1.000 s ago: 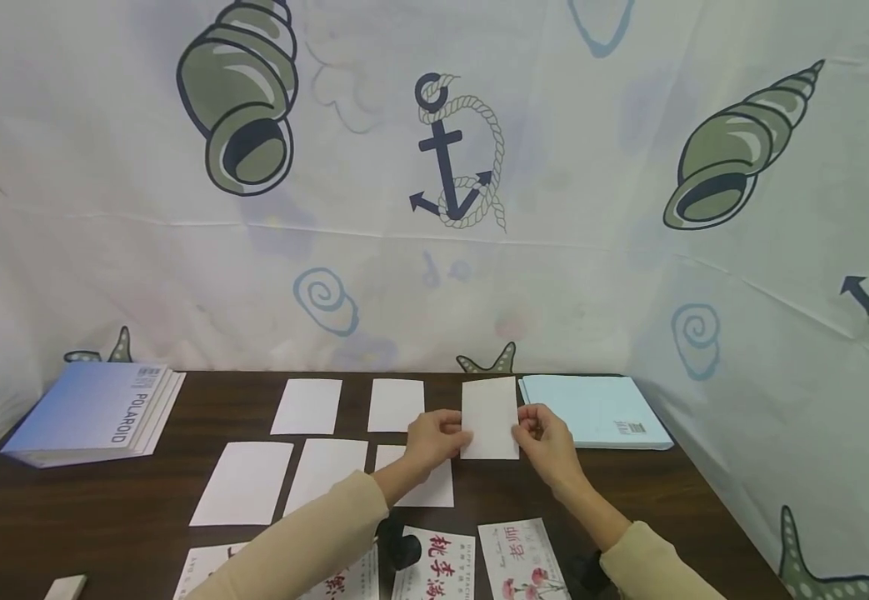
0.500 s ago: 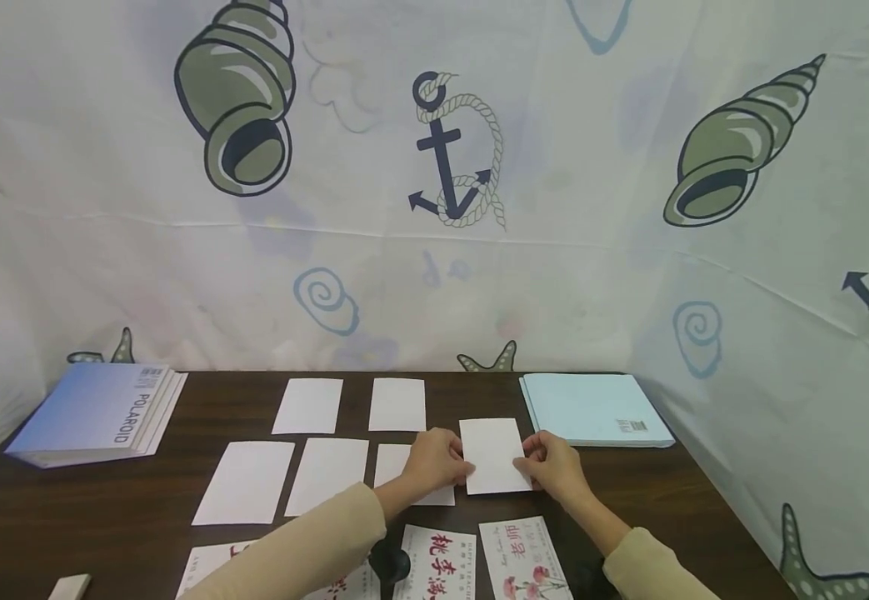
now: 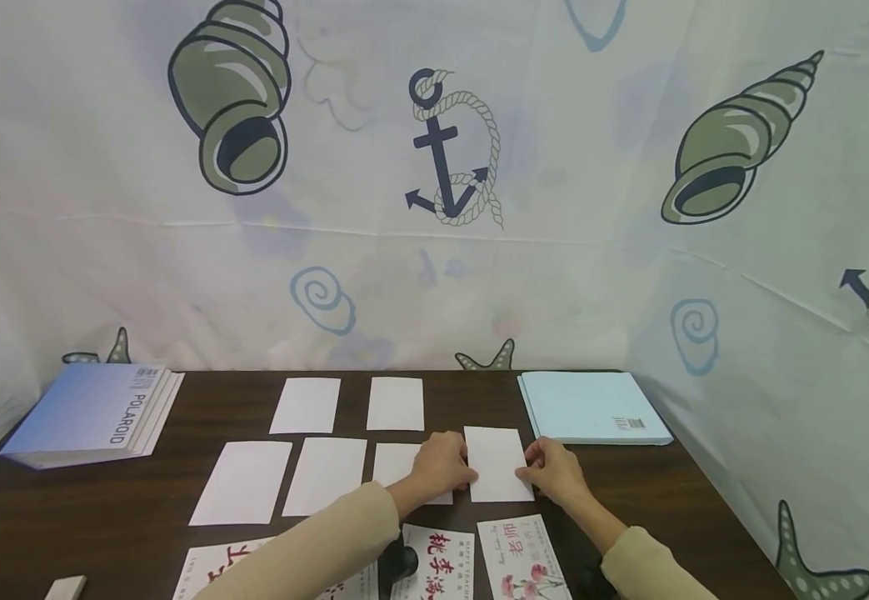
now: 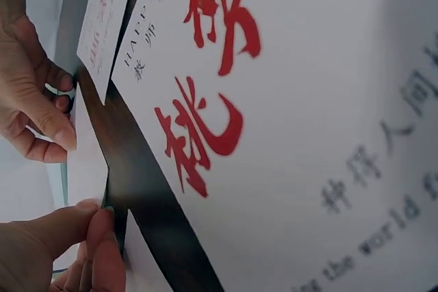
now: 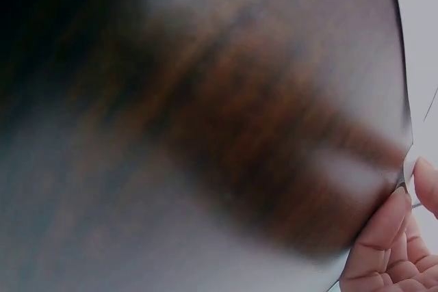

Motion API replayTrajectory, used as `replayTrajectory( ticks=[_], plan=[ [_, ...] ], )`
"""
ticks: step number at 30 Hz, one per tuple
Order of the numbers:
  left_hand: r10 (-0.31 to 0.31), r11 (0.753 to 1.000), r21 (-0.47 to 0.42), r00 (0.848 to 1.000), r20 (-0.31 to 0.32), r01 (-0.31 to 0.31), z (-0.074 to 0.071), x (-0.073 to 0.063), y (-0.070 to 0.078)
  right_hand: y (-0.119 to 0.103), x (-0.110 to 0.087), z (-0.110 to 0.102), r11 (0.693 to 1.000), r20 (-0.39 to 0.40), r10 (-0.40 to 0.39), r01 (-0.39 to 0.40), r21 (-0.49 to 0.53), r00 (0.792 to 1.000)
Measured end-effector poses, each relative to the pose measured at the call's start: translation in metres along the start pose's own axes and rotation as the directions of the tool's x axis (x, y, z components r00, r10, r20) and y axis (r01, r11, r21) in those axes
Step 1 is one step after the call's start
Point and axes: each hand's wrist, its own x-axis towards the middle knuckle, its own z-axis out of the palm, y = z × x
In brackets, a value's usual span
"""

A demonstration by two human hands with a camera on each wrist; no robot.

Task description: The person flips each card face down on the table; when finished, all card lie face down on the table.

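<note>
I see white card [image 3: 497, 462] right of frame centre, long axis running up frame; left hand [image 3: 445, 463] pinching left edge, right hand [image 3: 556, 475] pinching right edge.

On the dark table [image 3: 127, 500] before me, I see the POLAROID stack [image 3: 85, 408] at the back left, a pale blue stack [image 3: 591, 407] at the back right and a white block [image 3: 67, 587] near left. Behind hangs a cloth [image 3: 554, 292] printed with shells, anchors and starfish.
</note>
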Motion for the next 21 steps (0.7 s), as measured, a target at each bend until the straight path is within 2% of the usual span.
replayTrajectory(
  ticks=[3,15,18,21],
  plan=[
    [-0.005,0.999,0.033,1.0,0.0,0.005,-0.001,-0.001,0.001,-0.001,-0.001,0.0,1.0,0.009,-0.001,0.001,-0.013,1.0],
    [-0.032,0.997,0.069,0.999,-0.025,0.034,0.0,-0.002,0.0,-0.005,0.0,0.004,0.996,0.043,-0.058,0.06,-0.066,0.997],
    [-0.024,0.998,0.056,1.0,-0.015,0.025,-0.004,-0.002,0.001,-0.01,0.001,0.005,0.995,0.034,-0.071,0.073,-0.063,0.997],
    [0.029,1.0,0.004,1.0,-0.005,-0.029,-0.018,0.0,0.005,-0.028,0.003,-0.001,0.991,-0.014,-0.131,0.131,-0.009,0.991]
  ],
)
